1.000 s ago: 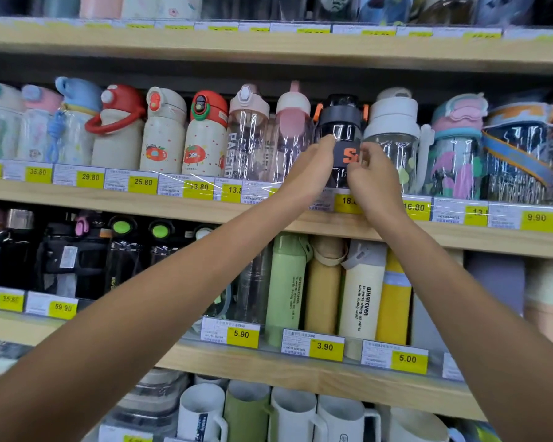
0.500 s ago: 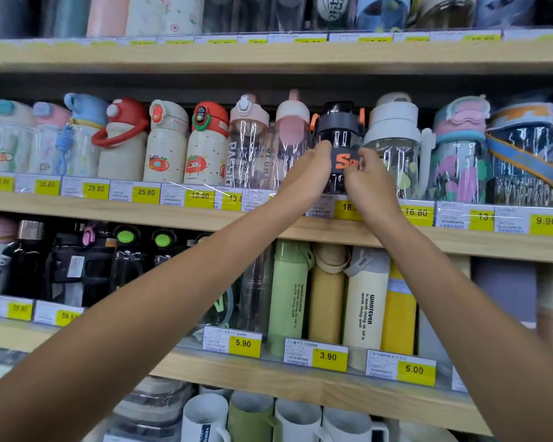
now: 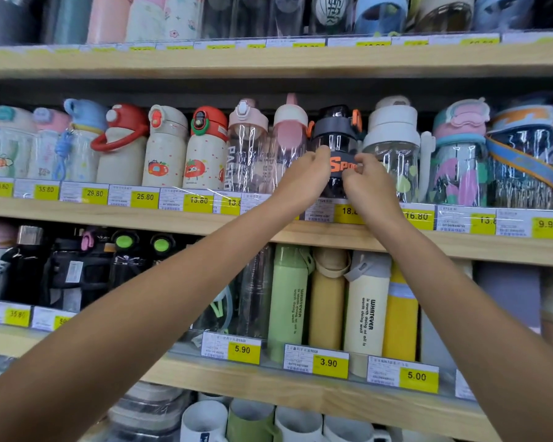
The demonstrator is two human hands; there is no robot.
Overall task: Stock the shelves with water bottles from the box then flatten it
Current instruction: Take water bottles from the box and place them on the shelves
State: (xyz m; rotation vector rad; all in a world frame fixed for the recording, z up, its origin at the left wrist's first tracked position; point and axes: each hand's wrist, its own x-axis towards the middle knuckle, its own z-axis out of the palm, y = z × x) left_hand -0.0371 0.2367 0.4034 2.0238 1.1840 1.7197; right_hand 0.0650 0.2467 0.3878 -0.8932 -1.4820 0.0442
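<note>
Placement is under way in the head view, the only one given: a black bottle (image 3: 334,135) with a dark lid, orange side tabs and orange lettering stands upright on the middle shelf (image 3: 109,215), between a pink-lidded clear bottle (image 3: 289,122) on its left and a white-lidded clear bottle (image 3: 391,129) on its right, above a yellow price tag (image 3: 348,212). The bottle is held from both sides. The left grip (image 3: 304,180) is curled against its left flank, with fingertips laid on the body just beside the lettering; the right grip (image 3: 369,186) is pinched on the right flank at the same height, and part of the lettering is covered by it. Whether the base rests fully on the shelf cannot be told, since it is hidden behind both wrists. The row is seen to be filled from edge to edge, and the shelves above and below are packed as well. The box is not in view, so the number of bottles left in it cannot be judged. This bottle is taken to be nearly placed, with only squaring and release wanted; any remaining bottles and the flattening of the box are judged not yet done.
</note>
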